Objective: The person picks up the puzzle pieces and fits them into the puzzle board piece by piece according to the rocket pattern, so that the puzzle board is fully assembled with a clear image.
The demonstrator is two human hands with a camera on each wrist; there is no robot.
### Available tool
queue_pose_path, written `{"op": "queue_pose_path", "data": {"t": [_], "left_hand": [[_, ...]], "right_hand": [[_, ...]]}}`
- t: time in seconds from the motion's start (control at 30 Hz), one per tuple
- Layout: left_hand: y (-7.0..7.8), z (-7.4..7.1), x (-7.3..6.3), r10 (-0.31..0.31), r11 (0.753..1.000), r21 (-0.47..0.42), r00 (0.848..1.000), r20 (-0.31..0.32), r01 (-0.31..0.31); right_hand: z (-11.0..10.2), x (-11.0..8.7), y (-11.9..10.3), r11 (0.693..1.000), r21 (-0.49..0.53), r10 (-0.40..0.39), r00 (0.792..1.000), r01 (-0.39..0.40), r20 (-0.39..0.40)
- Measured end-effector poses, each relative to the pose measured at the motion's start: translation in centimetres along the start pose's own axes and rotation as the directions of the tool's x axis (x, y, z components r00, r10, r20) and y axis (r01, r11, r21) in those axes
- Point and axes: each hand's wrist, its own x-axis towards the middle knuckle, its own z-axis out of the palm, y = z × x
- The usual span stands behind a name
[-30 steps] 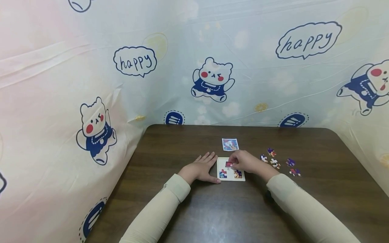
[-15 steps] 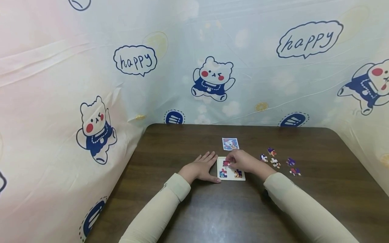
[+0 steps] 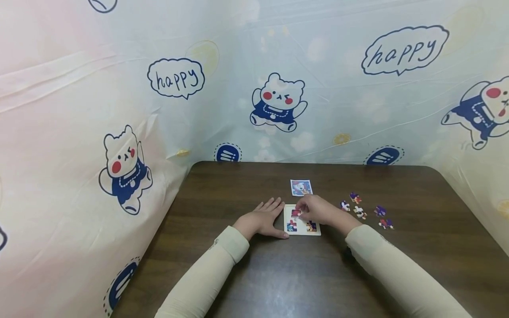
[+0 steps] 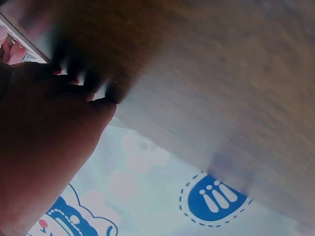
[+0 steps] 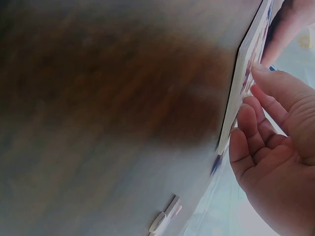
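A white puzzle board (image 3: 301, 229) lies on the table between the two hands. My left hand (image 3: 260, 222) rests on the tabletop at the board's left side, fingers spread and thumb by its near left corner. Over the board's upper part, my right hand (image 3: 317, 210) pinches a red puzzle piece (image 3: 296, 213) near the upper left corner. One red-and-blue puzzle piece (image 3: 292, 226) sits lower left in the board and an orange-and-purple one (image 3: 311, 227) lower right. In the right wrist view, the right thumb and fingers (image 5: 283, 88) are at the board's surface; the pinched piece is mostly hidden there.
Several loose puzzle pieces (image 3: 359, 213) lie to the right of the board. Behind it is a small picture card (image 3: 301, 188). The brown table (image 3: 222, 185) meets a printed cloth (image 3: 278, 53) at the back and left.
My right hand has shifted a little left, carrying the red puzzle piece toward the board's upper left, then stayed nearly still. The left hand has kept its place.
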Motion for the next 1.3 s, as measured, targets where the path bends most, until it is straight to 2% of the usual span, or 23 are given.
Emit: {"op": "queue_pose_path", "data": {"t": [0.3,0.43,0.6,0.8,1.0,1.23,1.3], "left_hand": [[0.6,-0.8,-1.1,0.026,1.000,0.016,0.999,-0.022,-0.026],[0.5,-0.6,-0.7,0.019,1.000,0.017,1.000,-0.007,-0.019],[0.1,-0.1,0.0,0.003,1.000,0.014,1.000,0.011,-0.003],[-0.2,0.3,0.5,-0.002,1.000,-0.003,1.000,0.006,0.002],[0.0,0.1,0.2,-0.017,1.000,0.008,1.000,0.017,0.016],[0.6,-0.8,-0.8,-0.009,1.000,-0.004,1.000,0.015,0.009],[0.3,-0.4,-0.4,-0.004,1.000,-0.013,1.000,0.003,0.004]], "right_hand": [[0.2,0.6,0.2,1.000,-0.020,0.000,1.000,0.000,0.006],[0.3,0.9,0.1,1.000,-0.025,0.009,1.000,-0.009,0.006],[0.4,1.2,-0.2,1.000,-0.022,-0.016,1.000,0.016,-0.002],[0.6,1.4,-0.3,0.999,-0.029,-0.016,1.000,0.016,-0.016],[0.6,1.3,-0.4,0.999,-0.043,0.005,1.000,-0.006,-0.024],[0.7,1.6,-0.4,0.999,-0.049,0.005,1.000,-0.007,-0.030],[0.7,1.7,-0.5,0.999,-0.051,0.005,0.999,-0.007,-0.034]]}}
